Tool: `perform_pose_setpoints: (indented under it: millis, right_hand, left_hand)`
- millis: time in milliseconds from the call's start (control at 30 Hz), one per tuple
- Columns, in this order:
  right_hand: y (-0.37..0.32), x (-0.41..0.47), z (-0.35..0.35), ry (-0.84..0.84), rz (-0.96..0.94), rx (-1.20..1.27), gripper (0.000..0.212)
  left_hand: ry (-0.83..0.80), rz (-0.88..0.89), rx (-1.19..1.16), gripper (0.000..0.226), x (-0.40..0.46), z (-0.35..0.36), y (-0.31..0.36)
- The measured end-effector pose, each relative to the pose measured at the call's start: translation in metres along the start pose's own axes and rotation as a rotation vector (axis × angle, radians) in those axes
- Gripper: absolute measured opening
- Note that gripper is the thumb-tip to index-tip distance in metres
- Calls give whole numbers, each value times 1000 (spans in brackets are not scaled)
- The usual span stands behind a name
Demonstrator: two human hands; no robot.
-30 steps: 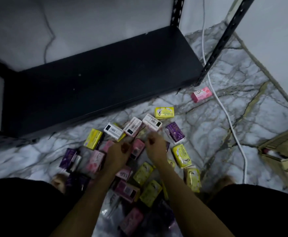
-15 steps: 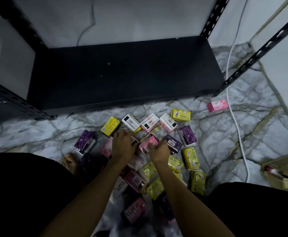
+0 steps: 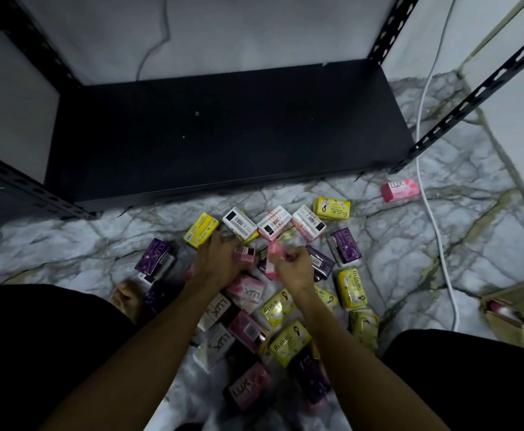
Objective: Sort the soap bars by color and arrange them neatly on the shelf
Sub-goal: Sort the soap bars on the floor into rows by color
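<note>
both hands had lifted pink soap bars out of the pile since half a second earlier.

left hand gripped a small pink bar at frame centre; right hand pinched another pink bar, blurred, just beside it. the remaining soap bars, yellow, purple, pink and white, lay scattered on the marble floor in the lower middle, and one pink lux bar sat apart at right near a white cable. the black shelf filled the upper middle.
</note>
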State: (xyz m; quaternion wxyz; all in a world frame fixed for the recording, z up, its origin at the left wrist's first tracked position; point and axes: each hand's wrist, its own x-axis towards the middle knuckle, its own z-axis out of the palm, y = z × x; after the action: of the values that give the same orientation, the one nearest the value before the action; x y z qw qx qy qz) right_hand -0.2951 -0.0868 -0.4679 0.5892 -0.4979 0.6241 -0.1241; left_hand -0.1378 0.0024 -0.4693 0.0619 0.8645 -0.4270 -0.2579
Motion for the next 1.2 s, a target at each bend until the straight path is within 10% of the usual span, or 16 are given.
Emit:
perform_pose_setpoints:
  millis: [167,500,900,1200]
  right_hand:
    - [-48,5,-45,-231,169,573,50]
    - [-141,-36,-216,-477,31,200,36]
    - [-85,60,-358,-86,39,335,22]
    - [10,191,-330,124,170,549,14]
  left_hand:
    - [81,-92,-286,63,-9,-16,25]
    - [-251,-48,-1027,62,-33,-57,153]
    - [-564,14,-1048,49,36,-12,286]
    - [-328,-127,-1110,29,126,90,322]
